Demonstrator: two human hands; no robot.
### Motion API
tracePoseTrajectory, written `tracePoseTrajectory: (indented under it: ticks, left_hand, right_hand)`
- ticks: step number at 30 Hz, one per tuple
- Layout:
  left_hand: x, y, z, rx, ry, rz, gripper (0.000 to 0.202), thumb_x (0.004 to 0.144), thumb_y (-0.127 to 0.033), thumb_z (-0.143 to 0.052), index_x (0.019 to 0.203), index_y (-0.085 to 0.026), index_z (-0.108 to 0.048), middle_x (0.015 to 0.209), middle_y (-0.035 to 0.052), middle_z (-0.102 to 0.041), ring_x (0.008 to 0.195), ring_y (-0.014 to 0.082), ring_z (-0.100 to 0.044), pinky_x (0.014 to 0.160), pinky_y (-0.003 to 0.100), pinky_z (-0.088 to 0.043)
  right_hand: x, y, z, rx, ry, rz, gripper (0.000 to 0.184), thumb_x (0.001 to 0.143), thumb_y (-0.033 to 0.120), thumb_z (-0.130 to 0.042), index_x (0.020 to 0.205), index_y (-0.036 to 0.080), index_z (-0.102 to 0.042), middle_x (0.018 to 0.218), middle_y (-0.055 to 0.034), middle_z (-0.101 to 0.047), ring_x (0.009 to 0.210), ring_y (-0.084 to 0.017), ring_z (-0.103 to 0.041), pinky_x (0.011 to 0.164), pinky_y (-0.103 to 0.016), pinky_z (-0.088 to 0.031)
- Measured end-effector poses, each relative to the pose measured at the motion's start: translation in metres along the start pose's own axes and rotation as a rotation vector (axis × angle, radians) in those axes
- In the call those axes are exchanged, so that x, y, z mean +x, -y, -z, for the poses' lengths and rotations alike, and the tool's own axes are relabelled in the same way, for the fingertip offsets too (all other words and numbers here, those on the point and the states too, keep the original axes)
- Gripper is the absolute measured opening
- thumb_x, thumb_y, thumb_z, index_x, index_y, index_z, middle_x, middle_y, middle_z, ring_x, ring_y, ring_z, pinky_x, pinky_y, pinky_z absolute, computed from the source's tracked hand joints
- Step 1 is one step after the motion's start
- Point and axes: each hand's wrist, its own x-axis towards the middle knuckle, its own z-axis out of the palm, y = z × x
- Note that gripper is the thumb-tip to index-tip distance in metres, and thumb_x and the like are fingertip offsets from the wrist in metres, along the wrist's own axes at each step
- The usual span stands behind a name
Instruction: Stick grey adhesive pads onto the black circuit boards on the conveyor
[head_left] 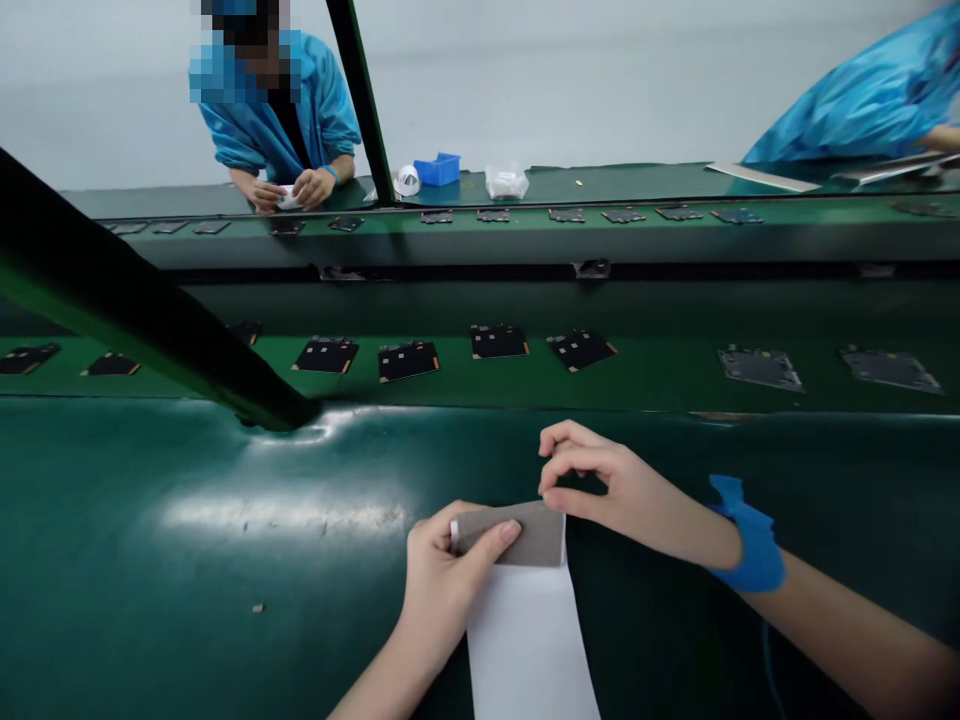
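Note:
My left hand (450, 570) grips the upper end of a long white paper strip (529, 640), its thumb pressed over a grey rectangular piece (536, 540) on the strip. The strip hangs down toward the lower edge of the view. At the top right corner of the grey piece is my right hand (592, 475), thumb and forefinger pinched together and the other fingers curled above. Whatever lies between those fingertips is too small to make out. A blue band (750, 545) is wrapped around my right wrist.
Beyond the green worktop (187, 640), a green belt carries several dark flat boards (499, 341) and greyer ones (761, 368). A dark post (150, 290) slants across the left. Opposite, a person (281, 110) handles something white near a blue bin (437, 170); a blue sleeve (847, 100) shows right.

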Motion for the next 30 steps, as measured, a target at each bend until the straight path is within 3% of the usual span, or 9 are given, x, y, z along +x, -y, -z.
tracePoseTrajectory:
  ticks: [7,10,14,19,23,30]
  left_hand:
    - [0.001,0.004,-0.001,0.011,0.03,0.011,0.023,0.065,-0.036,-0.074,0.058,-0.015,-0.069,0.049,0.0003,-0.059,0.046,0.0098,-0.047,0.044,0.019,-0.037]
    - [0.002,0.006,-0.001,-0.004,0.013,0.065,0.024,0.065,-0.037,-0.074,0.058,-0.015,-0.068,0.05,0.0,-0.059,0.047,0.0102,-0.048,0.045,0.019,-0.037]
    - [0.0,0.002,-0.002,-0.002,-0.009,0.103,0.024,0.066,-0.036,-0.074,0.058,-0.015,-0.067,0.052,-0.0001,-0.059,0.049,0.0114,-0.05,0.046,0.02,-0.039]
    - [-0.001,-0.006,-0.003,0.004,-0.071,0.131,0.025,0.065,-0.036,-0.074,0.054,-0.016,-0.066,0.05,0.0001,-0.059,0.049,0.0124,-0.051,0.048,0.021,-0.039]
    - [0.002,-0.005,-0.004,0.011,-0.084,0.151,0.026,0.063,-0.038,-0.075,0.053,-0.016,-0.066,0.049,0.0006,-0.059,0.048,0.0126,-0.05,0.047,0.022,-0.039]
    - [0.002,-0.005,-0.005,0.039,-0.101,0.161,0.025,0.062,-0.038,-0.075,0.052,-0.016,-0.066,0.047,-0.0003,-0.057,0.048,0.0121,-0.049,0.047,0.021,-0.038]
  right_hand:
    - [-0.007,0.012,-0.002,-0.09,0.041,-0.043,0.023,0.09,0.035,-0.051,0.072,0.023,-0.057,0.099,-0.0038,-0.049,0.084,-0.016,-0.054,0.079,-0.032,-0.048]
    - [0.006,0.01,0.009,-0.143,-0.051,-0.048,0.027,0.093,0.04,-0.044,0.076,0.023,-0.057,0.098,-0.0045,-0.049,0.084,-0.017,-0.053,0.078,-0.033,-0.048]
    - [0.072,-0.034,0.052,-0.289,-0.209,-0.072,0.028,0.087,0.047,-0.05,0.082,0.022,-0.063,0.112,-0.0081,-0.049,0.096,-0.023,-0.053,0.084,-0.038,-0.046]
    - [0.155,-0.102,0.101,-0.436,-0.075,-0.212,0.032,0.087,0.048,-0.051,0.089,0.022,-0.069,0.124,-0.0103,-0.05,0.11,-0.03,-0.052,0.091,-0.04,-0.043]
    - [0.169,-0.125,0.112,-0.454,-0.009,-0.2,0.035,0.087,0.049,-0.05,0.094,0.023,-0.071,0.123,-0.0103,-0.053,0.111,-0.031,-0.052,0.093,-0.042,-0.042]
    - [0.161,-0.135,0.112,-0.418,-0.109,-0.229,0.025,0.081,0.042,-0.059,0.088,0.02,-0.069,0.12,-0.0119,-0.053,0.099,-0.029,-0.057,0.089,-0.043,-0.045]
